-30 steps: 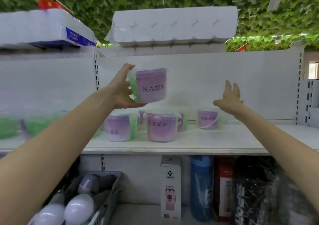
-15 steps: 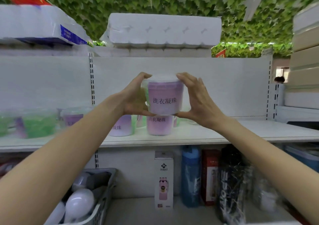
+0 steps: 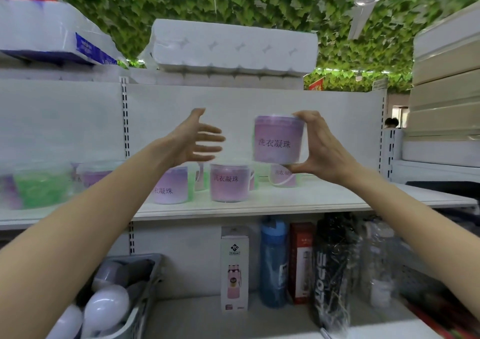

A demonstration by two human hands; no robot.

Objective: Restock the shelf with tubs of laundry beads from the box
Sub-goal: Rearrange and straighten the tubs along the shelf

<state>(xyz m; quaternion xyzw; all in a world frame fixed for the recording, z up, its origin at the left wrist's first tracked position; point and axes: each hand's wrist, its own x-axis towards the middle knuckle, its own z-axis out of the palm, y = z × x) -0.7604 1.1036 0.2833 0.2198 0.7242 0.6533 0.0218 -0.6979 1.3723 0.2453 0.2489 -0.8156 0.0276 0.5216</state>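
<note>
Head | white shelf [image 3: 272,203] | leafy ceiling [image 3: 233,3] | right hand [image 3: 322,149] holds tub [image 3: 279,141]

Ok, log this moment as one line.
right hand: holding purple tub above shelf | left hand: open, empty | tub not yet placed

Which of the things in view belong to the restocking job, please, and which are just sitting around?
Job: held purple tub, right hand, left hand, tubs on shelf, shelf.
Not: tissue packs, blue bottle, light bulbs.
</note>
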